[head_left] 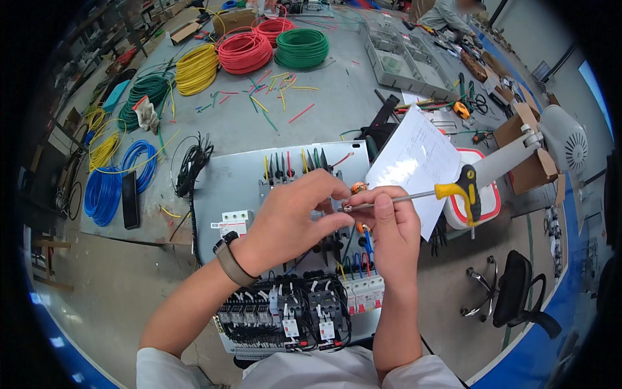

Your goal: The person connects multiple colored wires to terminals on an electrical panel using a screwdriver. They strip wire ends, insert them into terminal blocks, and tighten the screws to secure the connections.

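Note:
In my right hand (395, 223) is a screwdriver with a yellow-and-black handle (459, 192). Its metal shaft (420, 196) runs between my thumb and fingers, with the tip pointing left. My left hand (291, 217) is curved around that tip, thumb and forefinger apart; any small piece at the tip is too small to name. Both hands are above a metal panel (227, 175) fitted with electrical parts. Short coloured wires (275, 165) rise at its far side. Contactors (324, 311) and white breakers (365, 295) lie nearer me, while my hands hide the panel's middle.
Coils of yellow (196, 69), red (243, 52), green (302, 48) and blue wire (102, 196) lie on the table, with a phone (131, 200) at left. Papers (414, 159), a white bin (458, 212) and a grey arm (505, 155) stand right. Another person (447, 16) works far right.

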A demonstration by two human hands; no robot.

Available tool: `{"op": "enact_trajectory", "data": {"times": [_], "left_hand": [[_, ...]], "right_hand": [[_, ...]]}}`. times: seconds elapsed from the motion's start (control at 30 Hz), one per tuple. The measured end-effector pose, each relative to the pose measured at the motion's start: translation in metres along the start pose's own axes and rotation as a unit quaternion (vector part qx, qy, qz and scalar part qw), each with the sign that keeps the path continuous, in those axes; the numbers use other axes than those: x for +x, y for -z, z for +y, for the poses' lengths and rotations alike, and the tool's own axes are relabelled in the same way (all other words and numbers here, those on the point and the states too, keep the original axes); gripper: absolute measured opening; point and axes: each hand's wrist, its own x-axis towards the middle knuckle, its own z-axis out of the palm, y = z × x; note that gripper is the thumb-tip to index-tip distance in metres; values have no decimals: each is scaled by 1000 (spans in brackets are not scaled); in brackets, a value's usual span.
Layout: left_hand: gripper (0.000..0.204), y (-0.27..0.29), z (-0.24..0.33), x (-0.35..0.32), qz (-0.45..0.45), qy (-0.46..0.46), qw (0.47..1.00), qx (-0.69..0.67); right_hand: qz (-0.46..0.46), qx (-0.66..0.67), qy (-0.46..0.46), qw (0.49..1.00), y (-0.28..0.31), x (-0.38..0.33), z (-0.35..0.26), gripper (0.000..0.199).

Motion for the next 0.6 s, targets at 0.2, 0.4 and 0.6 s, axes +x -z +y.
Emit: {"op": "enact_trajectory", "data": {"times": [0.2, 0.4, 0.6], "left_hand": [[19, 15, -13, 13, 58, 14, 998, 13], [21, 29, -39, 30, 37, 46, 995, 76], [26, 25, -53, 43, 23, 41, 992, 114]], "right_hand": [[-19, -75, -113, 991, 31, -11, -10, 26], [-123, -276, -282, 911, 47, -39, -23, 20], [-155, -436, -248, 851, 48, -55, -6, 22]]}}
